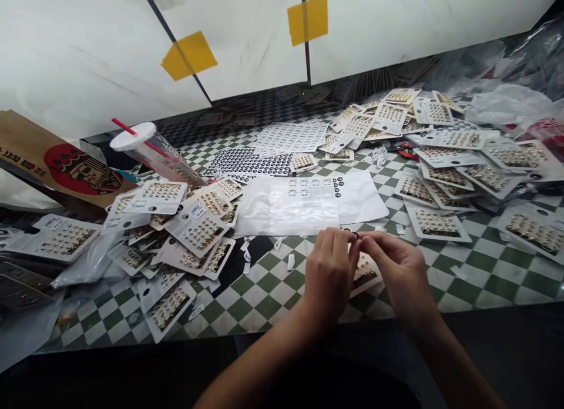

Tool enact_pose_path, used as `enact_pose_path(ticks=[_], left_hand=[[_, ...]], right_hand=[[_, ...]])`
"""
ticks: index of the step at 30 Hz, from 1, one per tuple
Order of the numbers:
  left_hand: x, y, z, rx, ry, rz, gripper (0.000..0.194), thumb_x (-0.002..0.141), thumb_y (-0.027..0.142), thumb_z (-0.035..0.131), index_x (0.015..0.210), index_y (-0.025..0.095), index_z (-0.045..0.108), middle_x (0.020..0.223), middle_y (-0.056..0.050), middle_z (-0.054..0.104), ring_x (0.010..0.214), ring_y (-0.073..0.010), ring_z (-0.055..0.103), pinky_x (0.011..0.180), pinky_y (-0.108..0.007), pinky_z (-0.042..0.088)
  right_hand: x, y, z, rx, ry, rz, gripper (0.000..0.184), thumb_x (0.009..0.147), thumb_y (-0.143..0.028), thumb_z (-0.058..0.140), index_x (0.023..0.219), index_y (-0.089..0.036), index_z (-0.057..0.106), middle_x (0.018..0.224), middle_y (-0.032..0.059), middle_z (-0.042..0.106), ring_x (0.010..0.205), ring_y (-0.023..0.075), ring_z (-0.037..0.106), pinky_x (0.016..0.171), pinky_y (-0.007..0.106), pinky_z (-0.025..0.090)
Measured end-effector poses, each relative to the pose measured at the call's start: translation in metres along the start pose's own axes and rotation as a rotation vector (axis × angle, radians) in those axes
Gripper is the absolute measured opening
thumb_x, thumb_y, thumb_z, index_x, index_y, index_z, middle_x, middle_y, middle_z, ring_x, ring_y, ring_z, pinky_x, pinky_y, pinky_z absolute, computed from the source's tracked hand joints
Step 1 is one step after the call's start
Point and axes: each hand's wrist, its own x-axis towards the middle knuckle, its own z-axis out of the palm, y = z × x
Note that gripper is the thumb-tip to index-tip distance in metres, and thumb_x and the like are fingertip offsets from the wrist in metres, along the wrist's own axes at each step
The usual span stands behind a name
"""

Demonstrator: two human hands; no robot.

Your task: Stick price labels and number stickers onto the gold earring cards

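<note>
Head view, quick notes. My left hand (328,274) and right hand (396,274) are both narrow, fingertips pinched together at lower centre of the frame, holding a small dark loop (355,235) between them. It is too small to tell exactly what it is. Such a tight pinch looks needed because the piece is tiny. Both hands sit close to me, probably for a steady grip and a clear look. Just under them, partly hidden, lies an earring card (365,272) with gold studs, on a green-and-white checked mat (484,268). Just above my hands a plastic sleeve (286,206) lies flat, with sticker sheets (247,162) beyond it at upper centre. More cards (198,227) are heaped on the left and right of the frame, seemingly pushed aside to leave working room in front of me. White paper scraps (291,262) lie near my left hand. At upper left, a plastic cup (150,150) with a red straw lies tilted beside a paper bag (57,156). Plastic bags (506,103) bunch at upper right.
</note>
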Motion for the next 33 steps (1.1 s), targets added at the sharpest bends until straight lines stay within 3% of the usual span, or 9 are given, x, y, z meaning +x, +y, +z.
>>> enact_pose_path(ticks=[5,9,14,17,20,24,28,33], left_hand=[[-0.016,-0.002,-0.013,-0.327,-0.067,-0.235,0.012,0.088,0.017,0.054,0.1,0.017,0.055,0.089,-0.004,0.06,0.079,-0.0137,0.058,0.071,-0.026,0.052],[-0.023,-0.007,-0.022,-0.508,-0.145,-0.33,0.004,0.085,0.015,0.057,0.085,0.018,0.06,0.084,-0.001,0.059,0.076,-0.0109,0.058,0.069,-0.022,0.051],[-0.031,-0.011,-0.02,-0.539,-0.107,-0.44,0.005,0.084,0.015,0.056,0.081,0.017,0.059,0.08,-0.001,0.059,0.076,-0.0116,0.058,0.069,-0.023,0.051],[-0.032,-0.014,-0.016,-0.535,-0.114,-0.539,0.006,0.084,0.015,0.056,0.079,0.017,0.059,0.079,-0.001,0.059,0.075,-0.0122,0.058,0.07,-0.025,0.05],[-0.031,-0.017,-0.013,-0.528,-0.13,-0.602,0.006,0.083,0.017,0.057,0.078,0.017,0.059,0.079,-0.001,0.059,0.074,-0.0126,0.058,0.07,-0.025,0.049],[-0.024,-0.016,-0.011,-0.48,-0.125,-0.641,0.006,0.082,0.019,0.058,0.077,0.017,0.06,0.077,-0.001,0.059,0.072,-0.0127,0.054,0.069,-0.027,0.045],[-0.014,-0.01,-0.01,-0.476,-0.11,-0.674,0.008,0.083,0.023,0.059,0.078,0.018,0.062,0.077,-0.001,0.06,0.073,-0.0139,0.054,0.068,-0.028,0.044],[-0.008,-0.004,-0.012,-0.462,-0.126,-0.651,0.011,0.083,0.027,0.06,0.075,0.019,0.063,0.075,0.0,0.061,0.072,-0.0141,0.054,0.071,-0.03,0.043]], right_hand=[[-0.015,-0.009,-0.002,-0.093,-0.05,-0.067,0.013,0.085,-0.028,0.06,0.079,-0.023,0.071,0.08,-0.0007,0.066,0.078,0.0118,0.061,0.071,0.02,0.049],[-0.026,-0.013,-0.003,-0.184,-0.102,-0.056,0.017,0.085,-0.03,0.058,0.078,-0.022,0.07,0.081,0.0011,0.066,0.08,0.0134,0.06,0.071,0.022,0.048],[-0.003,-0.001,-0.013,-0.44,-0.06,0.02,0.029,0.083,-0.035,0.058,0.106,-0.018,0.063,0.104,0.0079,0.065,0.096,0.0199,0.061,0.086,0.033,0.049],[0.019,0.004,-0.019,-0.578,-0.078,0.07,0.049,0.076,-0.033,0.063,0.121,-0.017,0.052,0.105,0.0098,0.063,0.083,0.0199,0.062,0.076,0.036,0.052],[0.029,0.001,-0.017,-0.502,-0.179,0.17,0.054,0.072,-0.031,0.065,0.123,-0.016,0.052,0.086,0.0049,0.063,0.065,0.0158,0.059,0.06,0.031,0.052],[0.014,-0.003,-0.008,-0.256,-0.274,0.273,0.032,0.073,-0.031,0.067,0.102,-0.017,0.066,0.082,0.0047,0.067,0.077,0.0194,0.064,0.069,0.031,0.052],[-0.009,-0.001,-0.001,-0.15,-0.283,0.159,0.023,0.078,-0.032,0.065,0.097,-0.02,0.068,0.091,0.0049,0.067,0.083,0.019,0.062,0.075,0.03,0.05],[-0.021,-0.003,0.003,-0.192,-0.203,0.023,0.021,0.082,-0.029,0.063,0.1,-0.022,0.067,0.094,0.0042,0.063,0.082,0.0164,0.057,0.073,0.028,0.047]])
